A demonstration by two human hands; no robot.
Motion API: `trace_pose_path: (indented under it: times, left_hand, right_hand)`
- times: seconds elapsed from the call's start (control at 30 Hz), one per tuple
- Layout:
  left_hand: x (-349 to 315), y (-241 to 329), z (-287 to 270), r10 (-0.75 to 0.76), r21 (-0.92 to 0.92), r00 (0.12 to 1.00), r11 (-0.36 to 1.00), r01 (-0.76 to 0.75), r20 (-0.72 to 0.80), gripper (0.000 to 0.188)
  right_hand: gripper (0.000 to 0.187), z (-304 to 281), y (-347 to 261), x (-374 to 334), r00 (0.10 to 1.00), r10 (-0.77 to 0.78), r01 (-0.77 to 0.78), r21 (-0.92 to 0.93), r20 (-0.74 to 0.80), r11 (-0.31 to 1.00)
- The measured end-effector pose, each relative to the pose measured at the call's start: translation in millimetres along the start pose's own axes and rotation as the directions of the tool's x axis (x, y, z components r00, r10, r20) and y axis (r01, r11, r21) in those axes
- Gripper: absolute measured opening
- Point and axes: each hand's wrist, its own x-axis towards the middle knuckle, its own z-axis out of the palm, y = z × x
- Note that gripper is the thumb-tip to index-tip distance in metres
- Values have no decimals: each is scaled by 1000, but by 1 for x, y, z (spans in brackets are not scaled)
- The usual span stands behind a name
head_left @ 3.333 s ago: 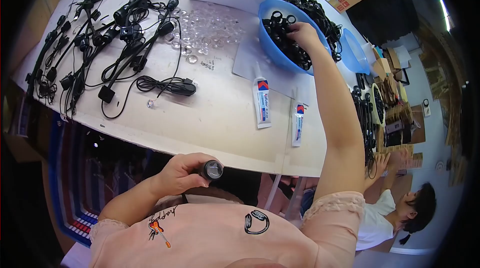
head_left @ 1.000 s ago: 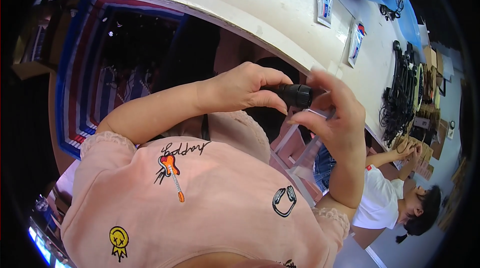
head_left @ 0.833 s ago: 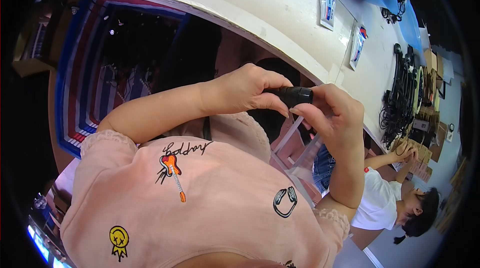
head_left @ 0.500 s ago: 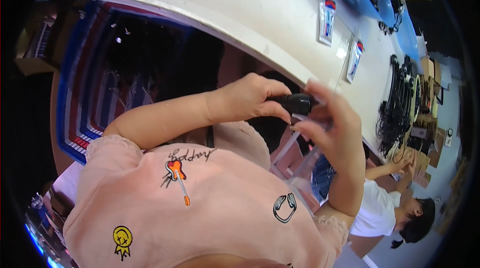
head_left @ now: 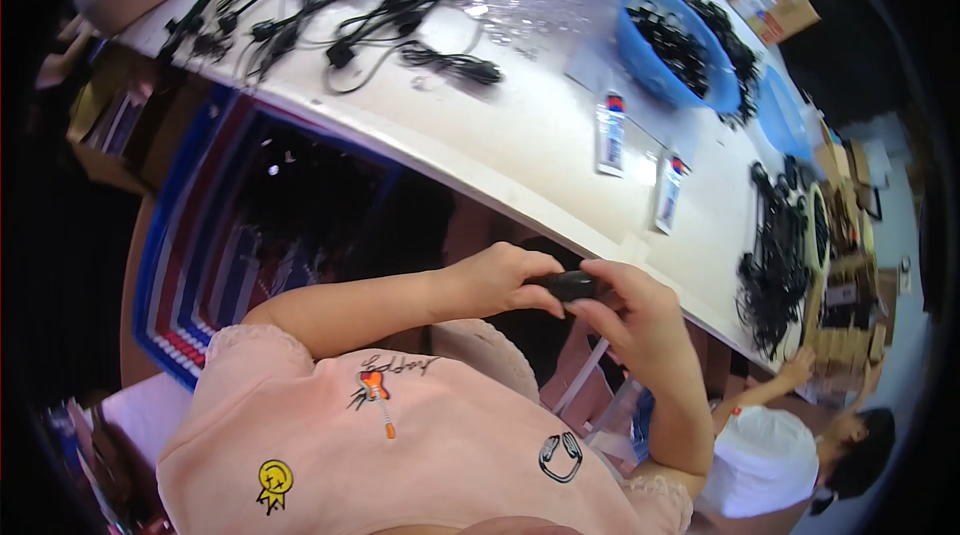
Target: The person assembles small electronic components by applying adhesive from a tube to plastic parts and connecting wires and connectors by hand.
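Observation:
A small, dark, rounded cylindrical part (head_left: pixel 572 284) is held level between my two hands, just off the table's near edge. My left hand (head_left: pixel 503 280) pinches its left end between thumb and fingers. From the other side, my right hand (head_left: pixel 637 309) grips the right end, its thumb below and fingers above. The fingertips cover both ends, so the exact kind of part cannot be made out.
Across the white table (head_left: pixel 480 150) lie black cables (head_left: pixel 350 5), two tubes (head_left: pixel 611 135) (head_left: pixel 671 193) and small clear pieces (head_left: pixel 515 20). A blue basin (head_left: pixel 640 55) holds black parts. A striped bin (head_left: pixel 190 265) stands left below; a co-worker (head_left: pixel 765 460) sits at right.
The view has shifted, showing more of the table's far side. My right hand, blurred before, has closed in on the part's right end. The co-worker's arms have moved.

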Motion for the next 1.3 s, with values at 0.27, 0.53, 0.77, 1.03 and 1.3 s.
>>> trace_pose_path:
  times: [0.27, 0.53, 0.77, 1.03, 1.3]
  left_hand:
    - [6, 9, 5, 79, -48, 956, 994, -96, -284, 23]
    - [54, 78, 12, -38, -762, 908, 559, -327, -418, 67]
    - [37, 49, -4, 19, -704, 979, 692, -161, -204, 46]
    - [31, 49, -10, -74, -648, 968, 755, -102, -239, 30]
    - [1, 33, -43, -146, -434, 950, 901, 12, -277, 19]
  right_hand:
    - [36, 13, 23, 7, 999, -28, 32, 412, -16, 911]
    - [15, 2, 28, -49, 992, 47, 29, 584, -115, 812]
    - [30, -197, -18, -42, 779, 103, 279, 489, -618, 827]
    - [17, -359, 5, 3, 314, 117, 418, 248, -942, 874]
    - [31, -349, 221, 7, 548, -252, -604, -585, -798, 541]
